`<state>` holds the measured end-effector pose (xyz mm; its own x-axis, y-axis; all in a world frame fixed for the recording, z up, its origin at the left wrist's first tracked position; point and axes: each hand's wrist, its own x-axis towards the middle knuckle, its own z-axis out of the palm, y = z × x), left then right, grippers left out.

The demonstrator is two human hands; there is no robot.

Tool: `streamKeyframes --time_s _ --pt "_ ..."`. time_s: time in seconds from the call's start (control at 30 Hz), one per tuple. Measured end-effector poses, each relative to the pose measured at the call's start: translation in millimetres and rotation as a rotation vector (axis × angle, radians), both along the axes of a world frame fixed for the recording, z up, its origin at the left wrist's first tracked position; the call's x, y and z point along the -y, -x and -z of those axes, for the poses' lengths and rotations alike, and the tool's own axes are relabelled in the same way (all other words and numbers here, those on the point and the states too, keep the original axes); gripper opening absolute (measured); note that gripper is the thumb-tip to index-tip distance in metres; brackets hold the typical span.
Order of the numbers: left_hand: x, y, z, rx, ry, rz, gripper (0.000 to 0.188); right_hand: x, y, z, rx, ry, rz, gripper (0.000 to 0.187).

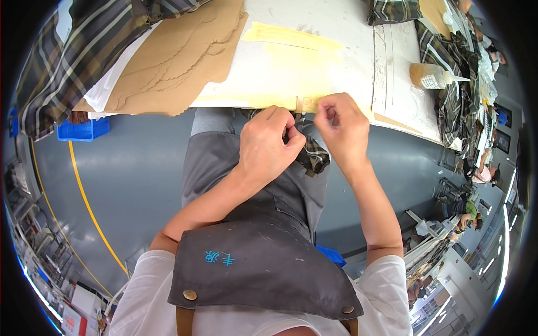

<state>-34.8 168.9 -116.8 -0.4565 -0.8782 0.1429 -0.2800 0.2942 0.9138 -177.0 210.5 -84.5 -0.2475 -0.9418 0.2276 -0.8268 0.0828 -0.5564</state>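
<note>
At the table's near edge, my left hand (270, 144) is closed, thumb against curled fingers, on a small dark plaid cloth piece (315, 155) that hangs over my lap. Part of this cloth lies behind the hand. My right hand (343, 131) is just to the right, apart from the left, with thumb and forefinger curled into a pinch. Whatever is in that pinch is too small or hidden to make out. Between the hands, a short tan strip (300, 104) lies on the yellow tape (258, 101) along the table edge.
Brown paper (174, 61) and striped plaid fabric (95, 45) cover the white table's left side. On the right stand a squeeze bottle (430, 76) of amber liquid and heaped plaid cloth (448, 106). A blue bin (84, 130) sits below the table's left end. People work far right.
</note>
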Motion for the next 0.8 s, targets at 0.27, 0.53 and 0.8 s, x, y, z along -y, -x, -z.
streamKeyframes --time_s 0.27,0.53,0.8 --pt "-1 -4 -2 -0.034 -0.113 0.022 0.01 -14 -20 -3 0.467 -0.274 0.251 0.01" --pt "1 -5 -4 -0.006 -0.084 0.026 0.009 -13 -21 0 0.664 -0.334 0.332 0.007" --pt "4 -5 -7 0.008 0.064 0.02 0.011 -10 -22 -1 0.729 -0.345 0.342 0.007"
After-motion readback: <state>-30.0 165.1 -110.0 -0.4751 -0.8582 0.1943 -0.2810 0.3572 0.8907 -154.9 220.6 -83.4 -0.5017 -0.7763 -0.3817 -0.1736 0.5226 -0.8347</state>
